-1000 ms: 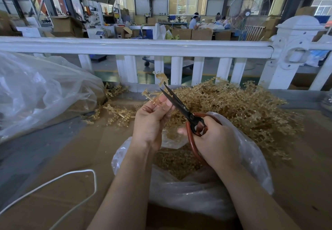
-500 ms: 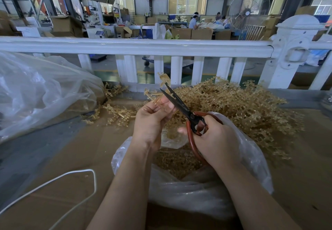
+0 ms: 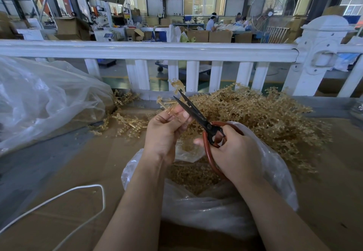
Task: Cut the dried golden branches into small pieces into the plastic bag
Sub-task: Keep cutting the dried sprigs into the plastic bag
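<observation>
The left hand (image 3: pixel 167 131) pinches a golden sprig (image 3: pixel 172 95) near its base, above the open plastic bag (image 3: pixel 275 172). The right hand (image 3: pixel 233 152) grips the red-handled scissors (image 3: pixel 198 117), blades parted around the stem. The sprig looks light, stiff and brittle (likely to shed bits), so hold low. The uncut branch pile (image 3: pixel 255 117) lies just behind.

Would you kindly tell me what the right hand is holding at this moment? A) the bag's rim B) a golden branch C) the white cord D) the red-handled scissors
D: the right hand grips the red-handled scissors, blades open at the golden branch pinched by the left hand.
</observation>
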`<state>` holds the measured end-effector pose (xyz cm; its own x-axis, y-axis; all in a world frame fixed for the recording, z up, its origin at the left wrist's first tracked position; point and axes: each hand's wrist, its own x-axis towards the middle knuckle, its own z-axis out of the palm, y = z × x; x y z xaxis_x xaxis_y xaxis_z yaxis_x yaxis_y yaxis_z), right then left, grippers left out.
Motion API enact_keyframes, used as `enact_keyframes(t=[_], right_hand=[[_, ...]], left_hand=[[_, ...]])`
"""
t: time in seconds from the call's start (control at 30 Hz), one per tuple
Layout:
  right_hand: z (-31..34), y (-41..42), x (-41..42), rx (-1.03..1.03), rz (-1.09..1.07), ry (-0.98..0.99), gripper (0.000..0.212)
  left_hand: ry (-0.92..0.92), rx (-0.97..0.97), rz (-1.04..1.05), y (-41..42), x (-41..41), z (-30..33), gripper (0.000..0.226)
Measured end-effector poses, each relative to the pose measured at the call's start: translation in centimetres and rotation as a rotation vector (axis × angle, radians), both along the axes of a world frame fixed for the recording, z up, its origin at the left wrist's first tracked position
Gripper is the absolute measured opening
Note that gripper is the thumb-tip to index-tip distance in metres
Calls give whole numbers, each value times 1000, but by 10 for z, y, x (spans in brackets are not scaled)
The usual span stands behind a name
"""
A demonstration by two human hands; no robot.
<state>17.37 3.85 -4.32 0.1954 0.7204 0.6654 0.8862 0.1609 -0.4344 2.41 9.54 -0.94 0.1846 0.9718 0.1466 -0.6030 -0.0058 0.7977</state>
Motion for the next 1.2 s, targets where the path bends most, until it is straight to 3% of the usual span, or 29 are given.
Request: enact_keyframes(t=[0.57, 1.2], right_hand=[[-1, 2, 1, -38, -32, 23, 65], [-2, 1, 1, -11, 11, 54, 59]], left_hand=[[62, 29, 55, 7, -1, -6, 35], [77, 73, 35, 3, -1, -3, 18]])
